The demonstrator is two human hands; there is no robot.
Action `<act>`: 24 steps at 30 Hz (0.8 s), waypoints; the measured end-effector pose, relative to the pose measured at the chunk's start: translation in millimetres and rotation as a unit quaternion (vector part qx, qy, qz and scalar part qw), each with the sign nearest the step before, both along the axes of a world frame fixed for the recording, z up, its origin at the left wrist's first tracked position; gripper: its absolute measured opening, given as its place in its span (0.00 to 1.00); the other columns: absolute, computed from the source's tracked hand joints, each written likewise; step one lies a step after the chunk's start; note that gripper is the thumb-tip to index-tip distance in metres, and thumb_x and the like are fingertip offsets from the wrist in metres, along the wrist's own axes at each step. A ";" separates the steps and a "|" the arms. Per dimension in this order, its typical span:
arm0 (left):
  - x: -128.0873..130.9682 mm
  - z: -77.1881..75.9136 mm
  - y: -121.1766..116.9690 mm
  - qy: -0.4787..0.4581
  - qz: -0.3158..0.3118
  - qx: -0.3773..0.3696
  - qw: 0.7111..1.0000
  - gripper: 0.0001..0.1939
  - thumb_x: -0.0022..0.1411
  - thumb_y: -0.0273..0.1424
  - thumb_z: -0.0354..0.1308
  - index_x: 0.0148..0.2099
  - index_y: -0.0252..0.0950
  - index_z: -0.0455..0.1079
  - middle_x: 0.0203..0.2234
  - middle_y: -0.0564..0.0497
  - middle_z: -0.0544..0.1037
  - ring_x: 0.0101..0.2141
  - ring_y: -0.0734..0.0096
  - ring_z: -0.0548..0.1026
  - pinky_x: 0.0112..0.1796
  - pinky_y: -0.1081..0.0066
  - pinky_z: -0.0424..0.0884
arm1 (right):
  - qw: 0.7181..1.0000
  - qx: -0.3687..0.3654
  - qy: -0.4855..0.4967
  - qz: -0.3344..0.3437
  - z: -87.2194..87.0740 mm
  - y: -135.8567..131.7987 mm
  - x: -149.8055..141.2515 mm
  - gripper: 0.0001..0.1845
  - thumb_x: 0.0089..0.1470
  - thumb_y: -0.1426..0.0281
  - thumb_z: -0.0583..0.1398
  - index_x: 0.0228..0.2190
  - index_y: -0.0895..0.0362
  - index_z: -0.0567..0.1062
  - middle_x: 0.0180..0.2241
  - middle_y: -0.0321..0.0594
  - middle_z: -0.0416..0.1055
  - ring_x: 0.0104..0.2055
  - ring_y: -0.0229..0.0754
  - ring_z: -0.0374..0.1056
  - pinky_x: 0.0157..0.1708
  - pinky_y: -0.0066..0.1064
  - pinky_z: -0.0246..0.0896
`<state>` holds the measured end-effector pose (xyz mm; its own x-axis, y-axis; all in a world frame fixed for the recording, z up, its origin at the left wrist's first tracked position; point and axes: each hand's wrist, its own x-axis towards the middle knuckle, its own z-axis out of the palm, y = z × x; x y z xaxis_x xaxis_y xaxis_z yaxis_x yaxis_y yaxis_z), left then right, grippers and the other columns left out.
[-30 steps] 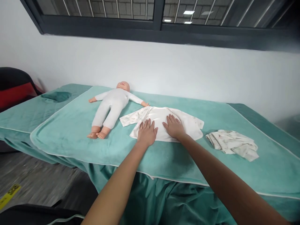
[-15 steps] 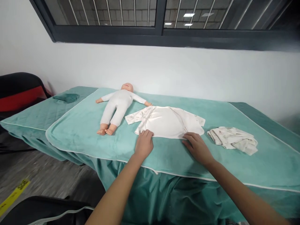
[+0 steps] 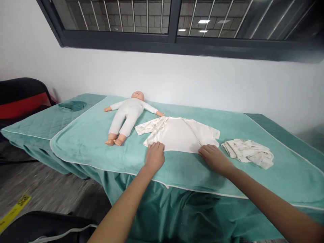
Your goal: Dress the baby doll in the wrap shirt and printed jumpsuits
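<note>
A white baby shirt [image 3: 179,133] with patterned sleeves lies spread flat on the green bed cover, its lower edge facing me. My left hand [image 3: 155,156] is closed on the left part of that edge, fingertips curled over the cloth. At the right part of the same edge, my right hand [image 3: 215,158] also grips the shirt, its thumb hidden. To the left of the shirt a baby doll [image 3: 128,113] in a white suit lies on its back, one hand near the shirt's collar.
A crumpled bundle of patterned baby cloth [image 3: 249,152] lies to the right. The green bed cover [image 3: 83,145] hangs over the front edge. Behind the bed stand a white wall [image 3: 197,79] and a barred window. A black and red chair [image 3: 24,101] is at the far left.
My right hand's fingers have closed further onto the shirt's lower edge, which is drawn slightly toward me. My left hand stays at its part of the edge. The view has shifted a little.
</note>
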<state>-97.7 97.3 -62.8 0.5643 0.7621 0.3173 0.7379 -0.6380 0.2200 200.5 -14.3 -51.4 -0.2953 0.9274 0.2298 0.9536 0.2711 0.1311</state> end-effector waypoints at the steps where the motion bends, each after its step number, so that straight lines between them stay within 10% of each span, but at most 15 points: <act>1: -1.9 1.5 -1.4 -0.003 -0.002 0.001 1.000 0.10 0.61 0.20 0.48 0.40 0.36 0.68 0.39 0.45 0.75 0.43 0.57 0.70 0.46 0.57 0.64 | 1.000 -0.009 -0.001 0.009 5.6 0.2 -2.6 0.12 0.67 0.69 0.51 0.35 0.56 0.73 0.35 0.44 0.73 0.39 0.48 0.67 0.44 0.40 0.56; 6: -30.1 38.3 12.5 -0.127 0.008 0.004 0.992 0.14 0.59 0.19 0.49 0.44 0.37 0.68 0.39 0.48 0.75 0.44 0.63 0.71 0.47 0.64 0.69 | 0.987 -0.023 0.156 -0.035 39.1 34.8 -33.7 0.17 0.67 0.59 0.51 0.31 0.53 0.72 0.32 0.42 0.73 0.37 0.47 0.68 0.42 0.40 0.59; 11: -79.9 86.2 78.5 -0.081 0.165 0.048 0.982 0.17 0.63 0.26 0.52 0.54 0.36 0.67 0.55 0.41 0.70 0.56 0.52 0.67 0.54 0.55 0.68 | 0.871 -0.061 0.465 -0.148 61.9 165.1 -82.9 0.18 0.61 0.53 0.55 0.43 0.52 0.73 0.48 0.42 0.74 0.51 0.49 0.69 0.52 0.40 0.61; 18: -119.1 80.8 125.4 0.144 0.311 -0.075 0.936 0.25 0.63 0.46 0.57 0.57 0.37 0.66 0.67 0.35 0.53 0.62 0.38 0.60 0.52 0.45 0.68 | 0.807 -0.131 0.554 -0.155 75.9 391.7 -153.8 0.35 0.54 0.46 0.59 0.52 0.60 0.70 0.56 0.55 0.70 0.56 0.57 0.67 0.54 0.42 0.63; 24: -128.7 85.7 135.3 0.165 0.335 -0.179 0.910 0.30 0.60 0.52 0.57 0.60 0.45 0.63 0.47 0.41 0.67 0.45 0.47 0.73 0.40 0.55 0.72 | 0.769 -0.298 0.561 -0.076 74.0 477.9 -180.9 0.25 0.51 0.50 0.64 0.43 0.55 0.78 0.38 0.47 0.79 0.50 0.61 0.71 0.47 0.45 0.70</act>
